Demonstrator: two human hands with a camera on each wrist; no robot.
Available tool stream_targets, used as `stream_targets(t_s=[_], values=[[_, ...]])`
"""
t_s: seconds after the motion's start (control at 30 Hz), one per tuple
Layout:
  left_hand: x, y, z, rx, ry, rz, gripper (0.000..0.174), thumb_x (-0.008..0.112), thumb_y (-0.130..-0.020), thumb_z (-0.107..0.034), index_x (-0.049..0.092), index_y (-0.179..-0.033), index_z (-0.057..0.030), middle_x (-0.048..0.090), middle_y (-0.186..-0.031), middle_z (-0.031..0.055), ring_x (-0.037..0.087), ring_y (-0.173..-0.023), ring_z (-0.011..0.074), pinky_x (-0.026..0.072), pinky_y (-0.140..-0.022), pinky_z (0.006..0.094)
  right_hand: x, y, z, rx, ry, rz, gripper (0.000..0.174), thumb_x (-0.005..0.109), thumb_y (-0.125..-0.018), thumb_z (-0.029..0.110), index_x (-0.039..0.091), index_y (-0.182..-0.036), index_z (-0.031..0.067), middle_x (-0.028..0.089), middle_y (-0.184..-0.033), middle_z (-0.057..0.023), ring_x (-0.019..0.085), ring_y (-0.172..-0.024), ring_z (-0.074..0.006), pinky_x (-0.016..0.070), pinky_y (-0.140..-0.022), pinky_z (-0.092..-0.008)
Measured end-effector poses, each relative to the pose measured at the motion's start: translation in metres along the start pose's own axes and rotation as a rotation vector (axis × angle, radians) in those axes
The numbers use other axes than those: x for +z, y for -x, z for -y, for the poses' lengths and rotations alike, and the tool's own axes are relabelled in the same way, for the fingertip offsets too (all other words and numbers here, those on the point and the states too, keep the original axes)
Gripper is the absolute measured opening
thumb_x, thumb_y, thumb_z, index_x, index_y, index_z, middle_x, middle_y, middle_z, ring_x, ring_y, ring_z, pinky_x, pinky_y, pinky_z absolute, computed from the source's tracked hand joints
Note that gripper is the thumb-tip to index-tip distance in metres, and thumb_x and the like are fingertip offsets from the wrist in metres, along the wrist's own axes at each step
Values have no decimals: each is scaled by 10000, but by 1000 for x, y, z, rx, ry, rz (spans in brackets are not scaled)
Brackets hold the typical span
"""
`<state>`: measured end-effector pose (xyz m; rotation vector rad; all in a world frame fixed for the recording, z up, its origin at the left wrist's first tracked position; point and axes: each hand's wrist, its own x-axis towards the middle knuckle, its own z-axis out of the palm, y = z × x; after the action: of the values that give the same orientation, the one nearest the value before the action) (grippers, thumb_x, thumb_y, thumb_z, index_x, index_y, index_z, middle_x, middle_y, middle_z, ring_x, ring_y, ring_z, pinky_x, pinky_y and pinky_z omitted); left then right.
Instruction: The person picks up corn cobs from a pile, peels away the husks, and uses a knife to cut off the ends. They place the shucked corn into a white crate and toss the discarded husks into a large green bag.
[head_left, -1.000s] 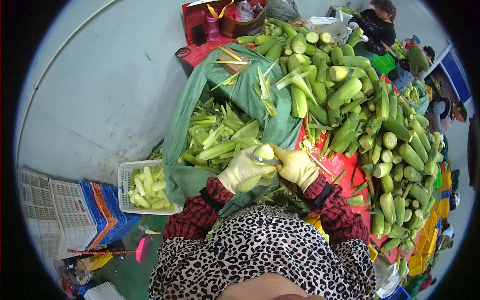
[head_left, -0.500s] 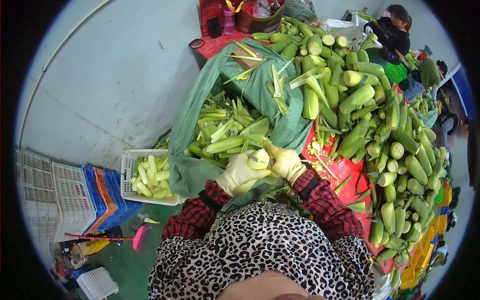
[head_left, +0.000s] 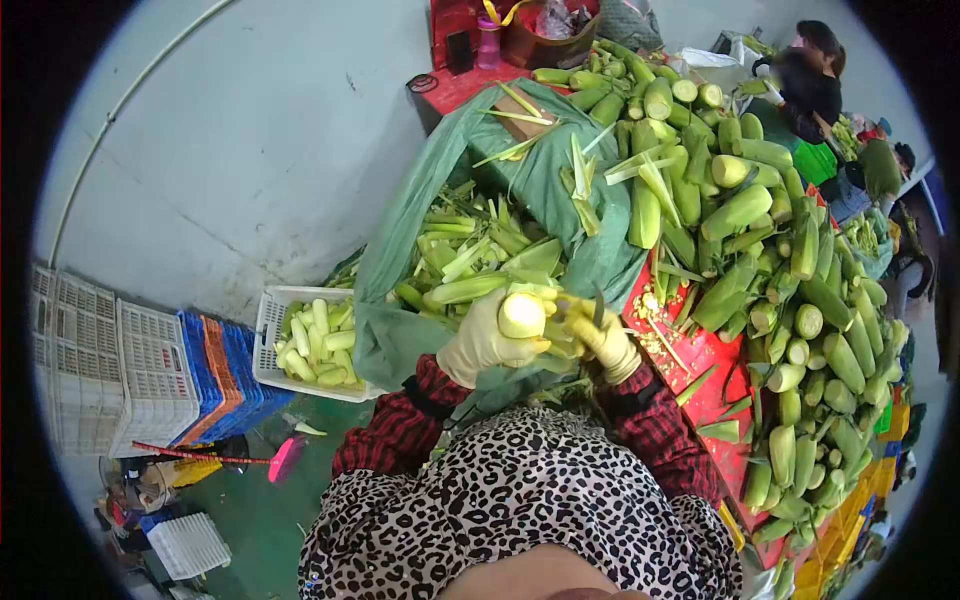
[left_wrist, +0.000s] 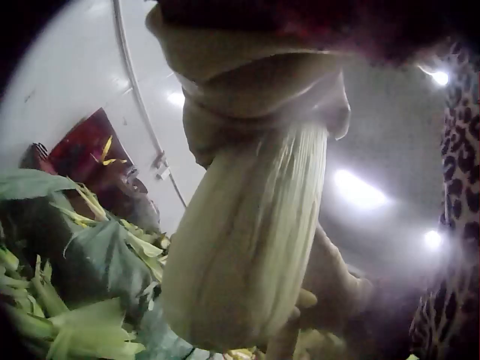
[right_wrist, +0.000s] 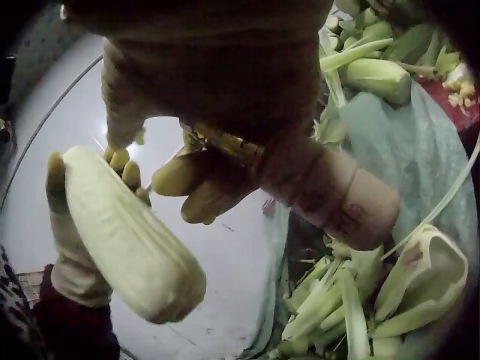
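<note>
My gloved left hand (head_left: pixel 475 340) grips a pale ear of corn (head_left: pixel 522 316) in its thin inner husk, its cut end toward the head camera. The left wrist view shows the ear's ribbed husk (left_wrist: pixel 240 247) close up. Just to the right, my gloved right hand (head_left: pixel 612 346) holds a small knife (head_left: pixel 599 306), its dark blade sticking up between the fingers. In the right wrist view its thumb is extended and the ear (right_wrist: pixel 131 232) is apart from these fingers. Below both hands, stripped husks (head_left: pixel 465 290) fill a green sack (head_left: pixel 392 250).
A big pile of unhusked corn (head_left: pixel 735 215) covers the red table (head_left: pixel 700 360) on the right. A white crate (head_left: pixel 268 345) of peeled ears stands at left, beside stacked crates (head_left: pixel 155 375). Loose husks lie on the sack's edge. Several people work at the far right.
The knife, earlier at the ear's cut end, has moved off to the right with my right hand. The ear now shows its cut end more fully. The head view has shifted, moving the scene rightward.
</note>
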<state>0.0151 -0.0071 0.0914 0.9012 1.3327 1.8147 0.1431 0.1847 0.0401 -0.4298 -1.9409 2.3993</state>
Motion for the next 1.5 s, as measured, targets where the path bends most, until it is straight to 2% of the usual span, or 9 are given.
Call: stream_targets(t_s=[0.13, 0.17, 0.43, 0.63, 0.77, 0.8, 1.03, 1.43, 1.5], values=[[6, -9, -6, 15, 227, 12, 672, 789, -692, -219, 527, -1268, 7, 645, -1101, 106, 618, -1009, 168, 499, -886, 317, 22, 2, -1, -102, 131, 282, 473, 728, -789, 278, 599, -1157, 9, 591, -788, -6, 512, -570, -64, 414, -514, -219], [7, -12, -6, 15, 265, 17, 688, 785, -694, -244, 520, -1277, 8, 641, -1111, 108, 616, -1010, 169, 497, -890, 317, 33, 2, -3, -324, 166, 203, 464, 734, -779, 272, 599, -1131, 1, 586, -756, -17, 505, -551, -66, 406, -493, -218], [9, -18, 13, 15, 356, -7, 823, 820, -691, -325, 430, -1345, -13, 603, -1158, 105, 594, -1042, 187, 488, -906, 326, 43, 27, 17, 71, -97, 84, 453, 722, -827, 315, 616, -1130, -5, 584, -724, -10, 480, -482, -64, 375, -462, -204], [1, -9, 33, 2, 18, -196, 743, 837, -696, -218, 466, -1308, -20, 587, -1182, 70, 577, -1041, 157, 484, -911, 313, 33, 15, 41, -17, 137, -259, 388, 655, -912, 293, 624, -1220, 59, 614, -743, 22, 478, -568, -37, 376, -492, -191], [-6, -1, 31, -18, -263, -212, 716, 834, -691, -197, 484, -1289, -14, 600, -1166, 79, 589, -1035, 159, 490, -903, 315, 28, -3, 53, -545, 1065, -211, 524, 686, -841, 283, 552, -1311, 93, 672, -769, -114, 643, -618, -260, 491, -549, -349], [-6, 1, 31, -34, -322, -206, 719, 839, -681, -234, 498, -1274, -12, 619, -1149, 91, 606, -1029, 167, 495, -898, 316, 42, 3, 81, -322, 1209, -125, 600, 662, -805, 276, 499, -1356, 105, 662, -798, -173, 651, -720, -352, 510, -618, -428], [-9, 4, 39, -24, -262, -120, 648, 819, -665, -214, 547, -1219, -15, 667, -1086, 87, 640, -982, 165, 510, -866, 314, 42, -13, 78, -287, 1477, 32, 654, 601, -799, 267, 421, -1402, 87, 677, -880, -166, 662, -778, -349, 519, -663, -434], [-18, 18, 38, -205, -304, 19, 654, 842, -662, -154, 540, -1225, -13, 623, -1120, 51, 580, -996, 123, 486, -880, 290, 20, -49, 2, -308, 1255, -56, 603, 625, -794, 398, 500, -1305, 105, 685, -859, -178, 667, -796, -364, 528, -686, -437], [-3, 30, 10, -33, -371, 216, 686, 851, -648, -161, 535, -1238, -11, 614, -1133, 55, 577, -1006, 126, 478, -888, 291, -23, -64, -24, 246, 1388, 10, 564, 667, -785, 386, 540, -1267, 122, 688, -899, -205, 672, -841, -362, 531, -725, -449]])
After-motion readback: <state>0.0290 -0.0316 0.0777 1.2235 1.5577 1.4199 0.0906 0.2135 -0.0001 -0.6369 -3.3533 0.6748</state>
